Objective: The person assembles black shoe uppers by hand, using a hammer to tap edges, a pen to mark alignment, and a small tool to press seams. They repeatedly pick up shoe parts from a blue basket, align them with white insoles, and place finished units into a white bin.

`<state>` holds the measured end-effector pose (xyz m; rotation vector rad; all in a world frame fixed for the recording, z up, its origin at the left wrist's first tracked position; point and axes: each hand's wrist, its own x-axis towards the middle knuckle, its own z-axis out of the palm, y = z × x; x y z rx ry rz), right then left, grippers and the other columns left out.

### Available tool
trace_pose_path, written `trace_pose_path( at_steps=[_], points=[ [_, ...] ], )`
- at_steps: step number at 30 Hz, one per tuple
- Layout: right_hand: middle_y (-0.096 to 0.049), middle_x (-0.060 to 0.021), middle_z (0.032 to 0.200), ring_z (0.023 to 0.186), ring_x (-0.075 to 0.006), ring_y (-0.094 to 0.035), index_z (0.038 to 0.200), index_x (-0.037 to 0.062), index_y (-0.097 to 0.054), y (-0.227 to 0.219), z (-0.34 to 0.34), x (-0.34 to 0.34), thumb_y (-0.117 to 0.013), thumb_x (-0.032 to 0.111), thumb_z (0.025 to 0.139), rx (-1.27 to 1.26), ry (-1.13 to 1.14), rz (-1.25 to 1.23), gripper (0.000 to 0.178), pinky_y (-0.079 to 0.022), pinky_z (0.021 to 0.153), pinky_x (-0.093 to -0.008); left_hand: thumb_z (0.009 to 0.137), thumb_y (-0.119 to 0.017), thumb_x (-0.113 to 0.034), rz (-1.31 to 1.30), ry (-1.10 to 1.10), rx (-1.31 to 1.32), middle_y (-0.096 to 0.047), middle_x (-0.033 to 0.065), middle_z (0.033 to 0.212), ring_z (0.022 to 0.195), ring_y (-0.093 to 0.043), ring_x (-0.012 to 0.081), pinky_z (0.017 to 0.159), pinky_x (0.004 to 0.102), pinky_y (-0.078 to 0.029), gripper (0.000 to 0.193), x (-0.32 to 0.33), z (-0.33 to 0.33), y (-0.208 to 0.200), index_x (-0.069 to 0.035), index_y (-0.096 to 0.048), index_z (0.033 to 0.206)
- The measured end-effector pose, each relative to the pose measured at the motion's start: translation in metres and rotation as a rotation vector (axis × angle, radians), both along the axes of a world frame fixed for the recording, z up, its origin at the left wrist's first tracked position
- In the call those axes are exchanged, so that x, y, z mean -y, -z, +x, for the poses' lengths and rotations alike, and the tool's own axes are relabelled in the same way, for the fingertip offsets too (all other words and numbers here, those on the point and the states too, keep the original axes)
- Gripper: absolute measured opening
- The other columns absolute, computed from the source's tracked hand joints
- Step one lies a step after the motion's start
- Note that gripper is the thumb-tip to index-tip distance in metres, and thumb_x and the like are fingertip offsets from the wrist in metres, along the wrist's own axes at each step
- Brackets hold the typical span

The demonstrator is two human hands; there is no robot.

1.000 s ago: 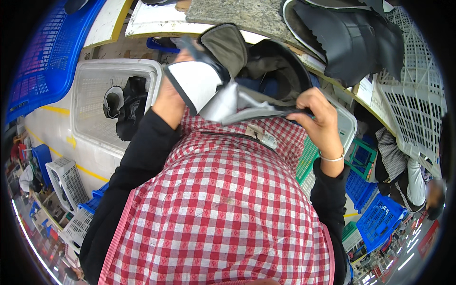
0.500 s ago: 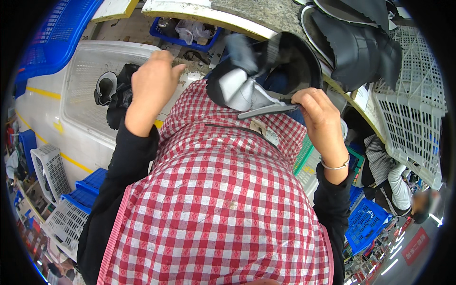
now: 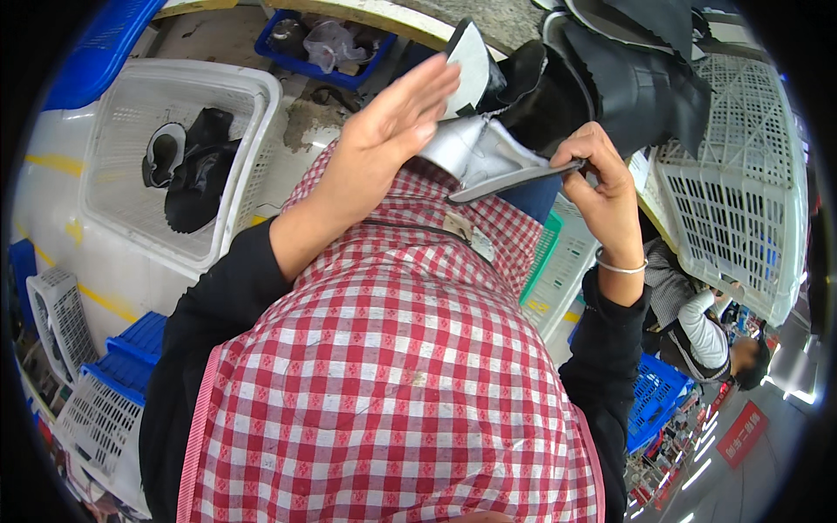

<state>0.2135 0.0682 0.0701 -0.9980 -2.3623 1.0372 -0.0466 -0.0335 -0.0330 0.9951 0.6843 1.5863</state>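
Note:
A black shoe upper point(image 3: 475, 150) with a pale silvery-white lining hangs in front of my apron, its lining turned toward me. My right hand point(image 3: 604, 183) is closed on its edge at the right, thumb and fingers pinching the dark rim. My left hand point(image 3: 375, 144) is open, fingers stretched out together, at the upper's left side; whether the palm touches it I cannot tell. Behind the held piece, more black material blends with the dark pieces at the bench edge. More black uppers point(image 3: 632, 83) are piled on the bench at the far right.
A white plastic basket point(image 3: 113, 166) on the left holds several black uppers point(image 3: 205, 174). A blue crate point(image 3: 362, 77) with plastic bags stands under the bench point(image 3: 418, 24). A white perforated crate point(image 3: 741, 183) is at the right, and a person point(image 3: 697, 336) sits beyond it.
My left hand has moved right from beside the white basket to the upper, its fingers straightening. My right hand keeps its pinch while the upper has shifted and its lining has opened out.

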Motion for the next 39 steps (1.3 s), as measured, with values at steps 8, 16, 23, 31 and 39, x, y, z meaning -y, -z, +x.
trace_pose_path(
  at_steps=[8, 16, 23, 31, 39],
  points=[
    [-0.055, -0.0009, 0.085, 0.085, -0.0166, -0.054, 0.078, 0.007, -0.066, -0.021, 0.008, 0.018, -0.069, -0.009, 0.07, 0.032, -0.034, 0.005, 0.018, -0.042, 0.075, -0.0283, 0.083, -0.066, -0.008, 0.456, -0.309, -1.536, -0.068, 0.001, 0.109, 0.114, -0.061, 0.0208, 0.096, 0.039, -0.042, 0.032, -0.049, 0.027, -0.019, -0.011, -0.068, 0.115],
    [-0.058, -0.0044, 0.09, 0.091, -0.0202, -0.057, 0.089, 0.0066, -0.066, -0.013, 0.01, 0.035, -0.073, -0.009, 0.067, -0.136, 0.023, 0.115, 0.028, -0.046, 0.082, -0.0303, 0.074, -0.078, -0.02, 0.635, -0.475, -1.325, -0.072, -0.0071, 0.097, 0.1, -0.057, 0.0152, 0.094, 0.0369, -0.029, 0.028, -0.008, -0.006, -0.037, -0.017, -0.078, 0.102],
    [-0.056, -0.0042, 0.08, 0.082, -0.0264, -0.056, 0.105, 0.0056, -0.062, 0.015, -0.001, 0.044, -0.078, -0.006, 0.06, -0.059, 0.074, 0.379, 0.049, -0.047, 0.077, -0.0361, 0.075, -0.074, -0.027, 0.786, -0.463, -1.35, -0.07, -0.0085, 0.087, 0.092, -0.054, 0.0145, 0.087, 0.0344, -0.03, 0.025, -0.002, -0.004, -0.037, -0.017, -0.08, 0.097],
    [-0.062, -0.0057, 0.087, 0.084, -0.0289, -0.059, 0.096, 0.0063, -0.062, 0.018, -0.003, 0.039, -0.081, 0.004, 0.062, -0.113, -0.052, 0.5, 0.039, -0.048, 0.078, -0.0388, 0.075, -0.073, -0.015, 0.638, -0.314, -1.304, -0.068, 0.0015, 0.094, 0.1, -0.065, 0.0216, 0.088, 0.0375, -0.045, 0.028, -0.008, 0.006, -0.048, -0.007, -0.076, 0.102],
    [-0.06, -0.0066, 0.089, 0.086, -0.0304, -0.058, 0.091, 0.0081, -0.061, 0.025, -0.005, 0.041, -0.078, -0.002, 0.061, -0.055, -0.046, 0.413, 0.036, -0.048, 0.077, -0.0394, 0.081, -0.073, -0.008, 0.622, -0.063, -0.882, -0.065, 0.0078, 0.089, 0.08, -0.063, 0.0266, 0.067, 0.0371, -0.051, 0.021, -0.025, 0.032, -0.022, -0.002, -0.07, 0.1]
  ],
)
